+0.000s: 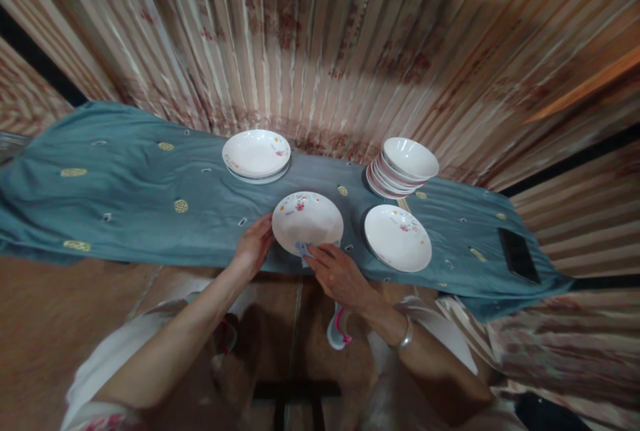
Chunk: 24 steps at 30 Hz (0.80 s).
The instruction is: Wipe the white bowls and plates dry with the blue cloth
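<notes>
A white plate (313, 221) with small flowers near its far rim is in front of me, at the near edge of the cloth-covered table. My left hand (254, 242) grips this plate by its left rim, fingers partly hidden along the edge. My right hand (336, 272) pinches a light blue cloth (303, 249) and presses it on the near part of the plate. Just right of it lies another flowered plate (397, 238), seemingly on top of a further one. Behind to the left is a stack of similar plates (256, 153).
Several nested bowls (411, 159) stand stacked at the back right. A dark flat phone-like object (519, 255) lies near the right end of the teal tablecloth (135, 198). A pleated curtain (310, 51) hangs directly behind the table.
</notes>
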Each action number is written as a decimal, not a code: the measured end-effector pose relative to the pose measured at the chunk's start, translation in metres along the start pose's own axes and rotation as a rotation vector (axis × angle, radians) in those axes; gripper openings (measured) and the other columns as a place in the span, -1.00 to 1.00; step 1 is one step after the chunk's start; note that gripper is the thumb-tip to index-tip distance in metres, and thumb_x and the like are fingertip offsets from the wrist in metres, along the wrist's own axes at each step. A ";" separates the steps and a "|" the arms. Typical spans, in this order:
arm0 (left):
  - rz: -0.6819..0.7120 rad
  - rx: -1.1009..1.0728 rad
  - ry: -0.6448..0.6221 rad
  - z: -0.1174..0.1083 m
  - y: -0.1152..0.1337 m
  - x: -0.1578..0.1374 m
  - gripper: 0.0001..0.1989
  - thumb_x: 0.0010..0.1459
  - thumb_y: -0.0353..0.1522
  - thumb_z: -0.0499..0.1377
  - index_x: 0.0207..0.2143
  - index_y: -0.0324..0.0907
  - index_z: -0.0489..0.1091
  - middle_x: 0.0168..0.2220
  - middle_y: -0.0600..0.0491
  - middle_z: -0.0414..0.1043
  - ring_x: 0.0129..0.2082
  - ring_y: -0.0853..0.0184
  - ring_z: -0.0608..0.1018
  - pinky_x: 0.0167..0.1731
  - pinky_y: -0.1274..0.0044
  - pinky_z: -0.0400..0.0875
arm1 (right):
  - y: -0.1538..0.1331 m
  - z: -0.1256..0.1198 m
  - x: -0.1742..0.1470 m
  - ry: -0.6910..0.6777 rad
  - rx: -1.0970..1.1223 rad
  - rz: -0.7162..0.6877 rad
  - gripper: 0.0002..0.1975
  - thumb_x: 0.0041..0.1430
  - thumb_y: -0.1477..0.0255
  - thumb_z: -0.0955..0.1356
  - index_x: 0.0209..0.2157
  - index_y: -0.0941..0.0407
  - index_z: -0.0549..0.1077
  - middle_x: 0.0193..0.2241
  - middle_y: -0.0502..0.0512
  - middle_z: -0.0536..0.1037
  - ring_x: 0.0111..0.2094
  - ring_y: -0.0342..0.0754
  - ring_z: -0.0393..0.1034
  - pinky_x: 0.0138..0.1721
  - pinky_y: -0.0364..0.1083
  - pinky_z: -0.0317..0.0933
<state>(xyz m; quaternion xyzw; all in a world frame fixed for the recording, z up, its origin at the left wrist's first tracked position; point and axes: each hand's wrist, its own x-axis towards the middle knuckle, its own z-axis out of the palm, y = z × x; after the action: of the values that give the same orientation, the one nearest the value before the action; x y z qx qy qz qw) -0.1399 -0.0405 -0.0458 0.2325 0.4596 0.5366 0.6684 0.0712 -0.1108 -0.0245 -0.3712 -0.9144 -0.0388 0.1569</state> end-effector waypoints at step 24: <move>0.005 0.014 0.008 -0.002 0.000 0.001 -0.71 -0.05 -0.45 0.34 -0.20 -0.20 0.54 -0.11 -0.06 0.63 0.03 0.20 0.58 0.07 0.43 0.42 | 0.063 0.022 -0.003 0.147 0.068 0.498 -0.57 0.21 0.68 0.21 0.02 0.22 0.54 0.04 0.34 0.56 0.02 0.14 0.43 0.11 0.18 0.36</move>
<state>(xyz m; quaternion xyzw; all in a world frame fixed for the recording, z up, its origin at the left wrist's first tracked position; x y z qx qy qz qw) -0.1415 -0.0398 -0.0472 0.2362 0.4652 0.5361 0.6636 0.1111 -0.0627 -0.0495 -0.5754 -0.7818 0.0047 0.2402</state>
